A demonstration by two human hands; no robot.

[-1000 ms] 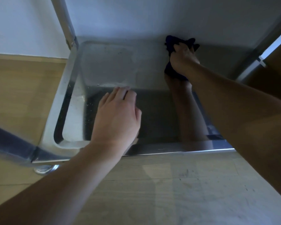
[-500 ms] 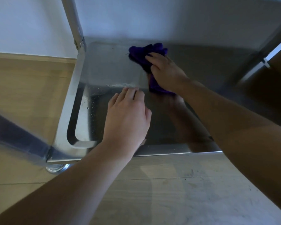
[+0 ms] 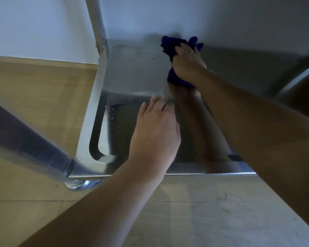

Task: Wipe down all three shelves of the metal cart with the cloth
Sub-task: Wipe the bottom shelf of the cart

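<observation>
Right hand (image 3: 187, 63): I see its fingers curled round the bunched purple cloth (image 3: 171, 43), pressing it down.
Cloth: on the metal cart's shelf (image 3: 136, 68), at the far edge beside the wall.
Left hand (image 3: 155, 132): fingers straight, flat on the shelf.

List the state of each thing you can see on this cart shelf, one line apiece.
cloth: bunched up, pressed to the back of the shelf.
right hand: grips the cloth, fingers curled over it.
left hand: flat on the shelf, fingers straight, holding nothing.
shelf: shiny, pale specks near its left side.
caster: on the floor, mostly hidden under the corner.
</observation>
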